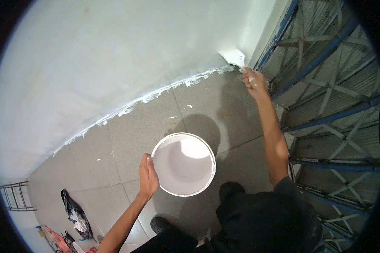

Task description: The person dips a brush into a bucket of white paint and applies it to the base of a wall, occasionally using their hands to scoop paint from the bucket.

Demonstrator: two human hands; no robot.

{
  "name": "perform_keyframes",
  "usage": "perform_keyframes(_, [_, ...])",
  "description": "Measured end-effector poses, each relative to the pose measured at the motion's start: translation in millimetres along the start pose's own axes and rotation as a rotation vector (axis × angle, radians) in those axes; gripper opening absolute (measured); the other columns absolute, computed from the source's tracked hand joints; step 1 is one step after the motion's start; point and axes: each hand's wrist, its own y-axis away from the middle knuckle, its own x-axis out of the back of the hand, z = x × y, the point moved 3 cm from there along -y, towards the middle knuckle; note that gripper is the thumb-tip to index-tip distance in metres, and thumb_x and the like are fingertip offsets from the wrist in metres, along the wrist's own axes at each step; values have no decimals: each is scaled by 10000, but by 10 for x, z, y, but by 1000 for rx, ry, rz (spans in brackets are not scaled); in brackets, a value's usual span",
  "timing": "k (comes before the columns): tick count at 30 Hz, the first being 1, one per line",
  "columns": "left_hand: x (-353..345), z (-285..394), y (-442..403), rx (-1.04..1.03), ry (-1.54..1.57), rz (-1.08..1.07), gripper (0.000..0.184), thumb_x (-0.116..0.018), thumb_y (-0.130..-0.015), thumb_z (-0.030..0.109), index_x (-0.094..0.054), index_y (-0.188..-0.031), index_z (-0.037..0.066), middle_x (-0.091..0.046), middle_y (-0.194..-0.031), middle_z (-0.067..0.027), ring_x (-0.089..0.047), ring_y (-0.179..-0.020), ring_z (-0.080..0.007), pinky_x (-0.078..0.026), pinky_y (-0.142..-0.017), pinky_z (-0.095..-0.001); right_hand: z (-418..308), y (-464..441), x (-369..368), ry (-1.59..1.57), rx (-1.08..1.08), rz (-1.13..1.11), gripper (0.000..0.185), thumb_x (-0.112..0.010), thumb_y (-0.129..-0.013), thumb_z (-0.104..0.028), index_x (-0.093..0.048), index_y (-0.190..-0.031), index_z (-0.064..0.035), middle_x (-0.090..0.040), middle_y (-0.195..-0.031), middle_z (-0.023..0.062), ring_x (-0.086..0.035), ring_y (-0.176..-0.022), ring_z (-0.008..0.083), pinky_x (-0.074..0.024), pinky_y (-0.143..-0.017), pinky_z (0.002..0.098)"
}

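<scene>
My right hand is closed round the handle of a paintbrush, whose wide bristles are covered in white paint. The bristles are against the lower part of the white wall, close to the corner. White paint spots mark the back of that hand. At the left rim of a white paint bucket, my left hand grips with the thumb up by the edge and the fingers hidden behind the side. Pale paint coats the inside of the bucket.
Uneven white paint runs along the wall's foot onto the grey tiled floor, which has a few paint drops. A folding metal gate stands at right. A black plastic bag and a black rack are at left.
</scene>
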Motion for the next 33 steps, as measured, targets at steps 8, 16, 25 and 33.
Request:
perform_keyframes(8, [3, 4, -4, -18, 18, 5, 393, -239, -990, 293, -403, -807, -14, -389, -680, -152, -402, -630, -229, -368, -624, -372, 514, 50, 14, 186, -62, -65, 220, -565, -872, -164, -550, -757, 23, -504, -587, 28, -418, -441, 73, -264, -362, 224])
perform_keyframes(16, [17, 63, -1, -15, 6, 9, 404, -236, -991, 301, -392, -796, -16, -383, -676, -154, -390, -627, -240, -363, -626, -377, 776, -77, -654, 74, -185, -153, 210, -586, -868, -172, -540, -768, 7, -495, -631, 23, -415, -482, 76, -285, -393, 220])
perform_keyframes(25, [24, 64, 0, -11, -12, 6, 426, -223, -993, 326, -391, -801, -15, -386, -683, -156, -401, -629, -234, -374, -623, -381, 131, 501, -600, -12, -30, -215, 272, -592, -879, -224, -523, -804, 29, -487, -644, 28, -411, -466, 84, -252, -361, 219])
perform_keyframes(33, [21, 69, 2, -22, 11, 10, 418, -222, -993, 308, -406, -803, -16, -393, -681, -156, -409, -631, -238, -375, -622, -379, 969, 340, -403, 177, -78, -167, 270, -559, -865, -194, -542, -667, -10, -478, -557, 5, -409, -429, 86, -282, -365, 248])
